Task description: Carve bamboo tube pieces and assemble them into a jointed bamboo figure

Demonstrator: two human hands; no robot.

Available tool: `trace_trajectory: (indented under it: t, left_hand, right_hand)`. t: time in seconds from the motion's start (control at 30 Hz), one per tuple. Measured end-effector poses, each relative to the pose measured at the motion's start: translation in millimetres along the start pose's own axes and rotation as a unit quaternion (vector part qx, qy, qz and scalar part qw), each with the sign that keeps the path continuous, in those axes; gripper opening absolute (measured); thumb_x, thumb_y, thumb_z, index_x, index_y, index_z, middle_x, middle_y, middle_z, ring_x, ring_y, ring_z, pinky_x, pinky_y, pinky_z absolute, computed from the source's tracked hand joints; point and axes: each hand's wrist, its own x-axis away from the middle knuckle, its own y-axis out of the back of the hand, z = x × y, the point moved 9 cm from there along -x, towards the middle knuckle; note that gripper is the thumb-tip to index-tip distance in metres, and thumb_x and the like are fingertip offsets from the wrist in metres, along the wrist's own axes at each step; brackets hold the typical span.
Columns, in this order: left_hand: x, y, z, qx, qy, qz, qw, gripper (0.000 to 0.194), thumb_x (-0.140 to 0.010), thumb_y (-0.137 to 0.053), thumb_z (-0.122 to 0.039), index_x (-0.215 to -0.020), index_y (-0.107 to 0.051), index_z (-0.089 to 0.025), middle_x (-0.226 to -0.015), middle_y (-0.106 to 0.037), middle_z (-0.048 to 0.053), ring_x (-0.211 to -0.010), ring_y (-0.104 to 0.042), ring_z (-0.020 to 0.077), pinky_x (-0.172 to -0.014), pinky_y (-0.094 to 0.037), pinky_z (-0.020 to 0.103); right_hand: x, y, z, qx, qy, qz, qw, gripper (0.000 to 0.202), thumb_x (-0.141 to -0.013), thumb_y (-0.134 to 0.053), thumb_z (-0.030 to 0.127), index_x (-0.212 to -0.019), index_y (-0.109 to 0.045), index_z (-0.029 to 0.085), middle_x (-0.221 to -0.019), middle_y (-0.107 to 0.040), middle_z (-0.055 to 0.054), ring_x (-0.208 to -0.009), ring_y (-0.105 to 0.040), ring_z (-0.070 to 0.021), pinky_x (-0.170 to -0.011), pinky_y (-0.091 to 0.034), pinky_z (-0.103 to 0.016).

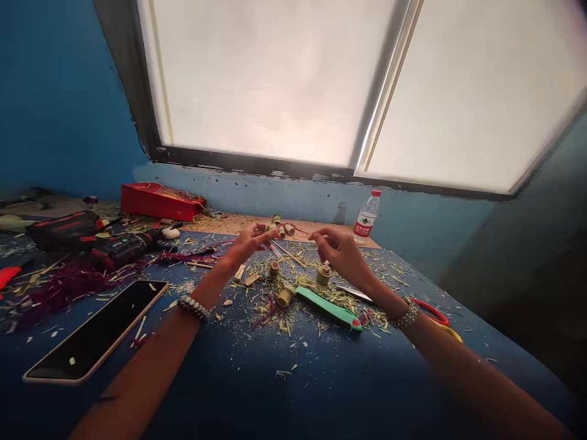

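Observation:
My left hand is closed on a small cut bamboo piece, held above the shavings. A thin red string runs from the bamboo across to my right hand, whose thumb and fingertips pinch its end. Right behind the left fingertips show other short bamboo pieces; whether they hang on the string I cannot tell. Below the hands, on the blue table, are a small bamboo ring, a tilted bamboo section and a stacked bamboo piece. A green-handled tool lies just in front of them.
A phone lies at left, near a black and red power drill and purple fibres. A red box and a water bottle stand by the wall. Scissors with red and yellow handles lie under my right forearm.

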Motion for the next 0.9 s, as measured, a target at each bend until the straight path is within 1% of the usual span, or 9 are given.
trace_trajectory:
  t: [0.07,0.17,0.27,0.37,0.5,0.6,0.67,0.77,0.9]
  left_hand:
    - [-1,1.3,0,0.006,-0.004,-0.003,1.0,0.05,-0.078,-0.066,-0.063,-0.096,-0.051,-0.019,-0.1,-0.073,0.01,-0.077,-0.064,0.0166,-0.074,-0.047,0.031]
    - [-2,-1.2,1,0.007,-0.013,0.001,1.0,0.047,-0.087,-0.048,-0.068,-0.083,-0.047,-0.021,-0.072,-0.066,0.002,-0.06,-0.057,0.0147,-0.063,-0.045,0.03]
    - [-2,-7.6,3,0.007,-0.014,0.013,1.0,0.045,-0.089,-0.043,-0.065,-0.074,-0.043,-0.023,-0.055,-0.049,-0.003,-0.048,-0.045,0.0133,-0.054,-0.042,0.029]
    - [-2,-13.2,4,0.016,-0.013,0.029,0.999,0.037,-0.088,-0.049,-0.057,-0.08,-0.047,-0.022,-0.062,-0.055,-0.001,-0.052,-0.049,0.0138,-0.055,-0.045,0.028]
    - [0,-17.5,0,0.036,-0.012,0.063,0.997,0.032,-0.086,-0.052,-0.05,-0.092,-0.056,-0.018,-0.08,-0.069,0.008,-0.06,-0.055,0.0154,-0.058,-0.049,0.03]
    - [7,-17.5,-6,0.038,-0.018,0.073,0.996,0.037,-0.089,-0.046,-0.05,-0.087,-0.062,-0.017,-0.085,-0.071,0.01,-0.063,-0.057,0.0163,-0.063,-0.052,0.033]
    - [11,-20.4,-10,0.033,-0.03,0.084,0.995,0.044,-0.091,-0.041,-0.055,-0.082,-0.062,-0.017,-0.085,-0.07,0.01,-0.065,-0.058,0.0171,-0.066,-0.053,0.034]
    - [17,-28.7,-18,0.011,-0.067,0.108,0.992,0.046,-0.093,-0.04,-0.059,-0.085,-0.06,-0.019,-0.089,-0.069,0.008,-0.073,-0.059,0.0177,-0.069,-0.053,0.033]
    - [19,-35.8,-26,-0.014,-0.103,0.121,0.987,0.041,-0.095,-0.046,-0.058,-0.09,-0.059,-0.02,-0.095,-0.068,0.008,-0.073,-0.057,0.0162,-0.072,-0.053,0.032]
  right_hand:
    - [20,-6,3,0.034,0.01,0.069,0.997,0.028,-0.095,-0.053,0.038,-0.082,-0.068,0.018,-0.055,-0.058,0.002,-0.049,-0.049,-0.0108,-0.051,-0.031,-0.027]
    - [58,-23,-2,0.163,0.028,0.147,0.975,0.028,-0.094,-0.06,0.042,-0.08,-0.069,0.019,-0.07,-0.067,-0.003,-0.059,-0.057,-0.0147,-0.054,-0.035,-0.028]
    - [87,-39,-9,0.298,0.066,0.173,0.937,0.027,-0.092,-0.065,0.045,-0.092,-0.069,0.018,-0.088,-0.069,-0.008,-0.077,-0.064,-0.0219,-0.061,-0.042,-0.031]
    - [97,-42,-17,0.313,0.061,0.187,0.929,0.022,-0.094,-0.063,0.04,-0.095,-0.066,0.018,-0.09,-0.068,-0.008,-0.081,-0.066,-0.0235,-0.067,-0.047,-0.034]
    - [90,-14,-21,0.299,0.001,0.163,0.94,0.02,-0.096,-0.056,0.038,-0.099,-0.062,0.019,-0.092,-0.069,-0.01,-0.076,-0.066,-0.0243,-0.066,-0.046,-0.035]
    - [77,13,-14,0.253,-0.027,0.111,0.961,0.027,-0.098,-0.048,0.04,-0.108,-0.061,0.019,-0.088,-0.07,-0.01,-0.068,-0.065,-0.0227,-0.059,-0.043,-0.033]
    - [64,23,-9,0.211,-0.032,0.079,0.974,0.032,-0.099,-0.043,0.042,-0.115,-0.059,0.019,-0.081,-0.068,-0.007,-0.06,-0.06,-0.0204,-0.054,-0.039,-0.031]
    - [42,24,-8,0.138,-0.029,0.044,0.989,0.035,-0.101,-0.036,0.043,-0.115,-0.057,0.018,-0.07,-0.062,-0.002,-0.054,-0.053,-0.0178,-0.051,-0.035,-0.029]
    - [19,6,-15,0.027,-0.004,0.022,0.999,0.039,-0.102,-0.032,0.047,-0.11,-0.057,0.018,-0.069,-0.056,0.0,-0.058,-0.051,-0.0163,-0.053,-0.035,-0.028]
